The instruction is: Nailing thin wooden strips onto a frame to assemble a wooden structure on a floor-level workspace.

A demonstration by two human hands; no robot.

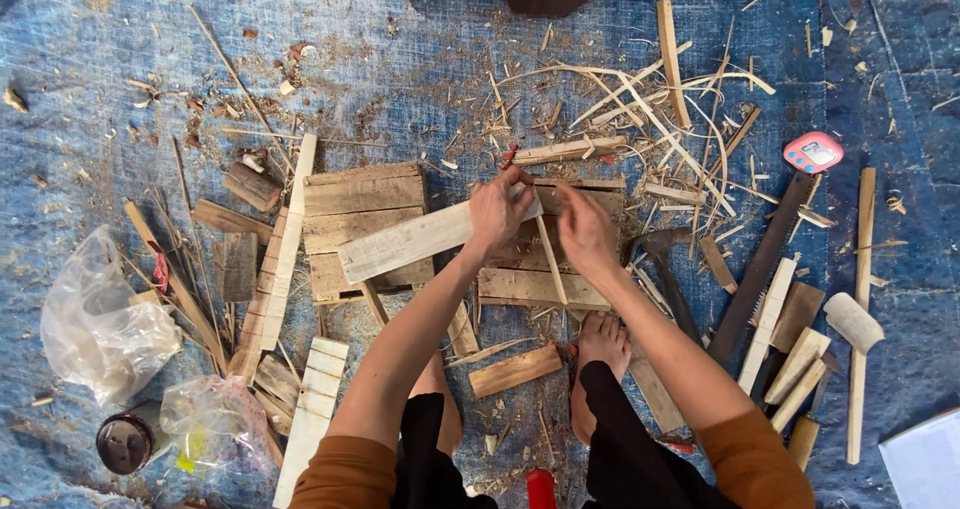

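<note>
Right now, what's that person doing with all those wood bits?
A person sits on a blue tarp among wood scraps. Their left hand grips the end of a pale plank, and their right hand pinches a thin stick over a small slatted panel. A hammer and saw lie nearby.

- At your far right, note the pink digital timer (812, 153) on the blue tarp (400, 59).
- Beside it lies a dark saw (755, 274).
- A hammer (662, 259) rests nearer centre.
- At your left: a clear plastic bag (100, 319) and a dark jar (125, 442).
</note>
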